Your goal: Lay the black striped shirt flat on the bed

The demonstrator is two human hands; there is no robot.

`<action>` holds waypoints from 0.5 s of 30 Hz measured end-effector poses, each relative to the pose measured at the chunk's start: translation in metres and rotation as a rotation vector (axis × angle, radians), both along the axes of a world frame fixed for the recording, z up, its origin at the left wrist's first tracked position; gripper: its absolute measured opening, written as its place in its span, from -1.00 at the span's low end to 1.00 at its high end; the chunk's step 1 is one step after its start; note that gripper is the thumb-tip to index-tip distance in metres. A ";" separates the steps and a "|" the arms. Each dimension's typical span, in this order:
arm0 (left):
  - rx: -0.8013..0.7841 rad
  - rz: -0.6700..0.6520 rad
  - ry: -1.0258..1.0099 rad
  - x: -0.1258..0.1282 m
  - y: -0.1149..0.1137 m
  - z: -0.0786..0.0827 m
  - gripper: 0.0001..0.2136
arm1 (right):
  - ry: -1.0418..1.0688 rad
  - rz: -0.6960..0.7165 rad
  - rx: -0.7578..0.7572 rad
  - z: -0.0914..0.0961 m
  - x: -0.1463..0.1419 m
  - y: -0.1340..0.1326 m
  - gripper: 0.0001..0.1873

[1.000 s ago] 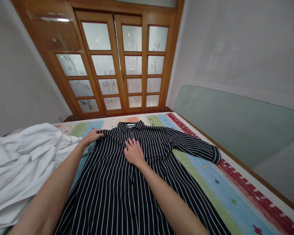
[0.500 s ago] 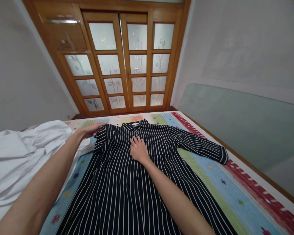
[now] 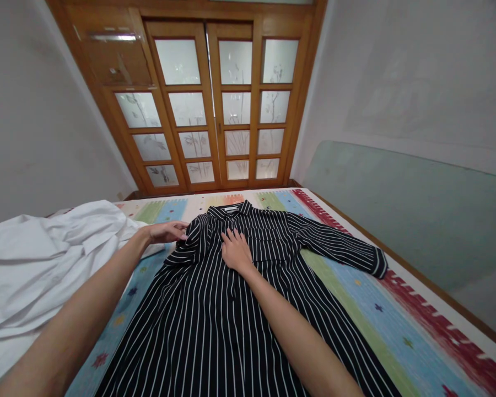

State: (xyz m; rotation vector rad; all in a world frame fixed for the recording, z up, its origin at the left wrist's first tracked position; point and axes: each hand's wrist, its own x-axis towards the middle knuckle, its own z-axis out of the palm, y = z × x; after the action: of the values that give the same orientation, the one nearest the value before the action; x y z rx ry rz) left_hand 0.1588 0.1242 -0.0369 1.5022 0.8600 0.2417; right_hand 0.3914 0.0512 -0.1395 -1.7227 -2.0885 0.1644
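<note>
A black shirt with white stripes [image 3: 215,325] lies front up, its collar pointing away from me. At its left shoulder, my left hand [image 3: 167,232] is closed on the fabric, with the fingertips partly hidden by a fold. The sleeve on that side is bunched inward over the shirt's edge. My right hand [image 3: 236,251] rests flat on the chest below the collar, fingers slightly spread. On the right, the other sleeve stretches out to its cuff.
A heap of white cloth [image 3: 58,253] lies left of the shirt, beneath my left forearm. Under everything is a colourful patterned sheet [image 3: 355,292]. A pale green board [image 3: 400,204] borders the right side. Wooden glazed doors [image 3: 215,110] stand beyond the far edge.
My left hand has shifted toward me and slightly right, and the shirt's left shoulder and sleeve have folded inward. My right hand stays on the chest.
</note>
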 end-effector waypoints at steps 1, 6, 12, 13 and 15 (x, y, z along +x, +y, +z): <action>-0.014 -0.019 -0.039 0.004 -0.001 0.001 -0.39 | 0.001 -0.002 0.007 0.000 0.000 0.000 -0.46; 0.071 0.056 -0.047 0.017 -0.002 0.013 -0.19 | -0.004 -0.003 0.011 -0.001 0.000 0.000 -0.47; 0.649 0.099 0.617 0.002 0.026 0.035 -0.31 | -0.008 -0.006 -0.010 0.000 0.000 0.000 -0.47; 0.755 0.093 0.765 -0.003 0.032 0.039 -0.34 | -0.007 -0.008 -0.010 0.000 0.000 0.000 -0.47; 0.857 0.095 0.987 -0.014 0.043 0.047 -0.37 | -0.006 -0.019 -0.013 0.000 -0.001 0.000 -0.47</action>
State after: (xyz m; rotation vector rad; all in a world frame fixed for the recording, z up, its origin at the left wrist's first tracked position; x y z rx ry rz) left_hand 0.1447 0.1672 0.0096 2.4407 1.7484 -0.1195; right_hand 0.3908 0.0509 -0.1391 -1.7520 -2.0792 0.1675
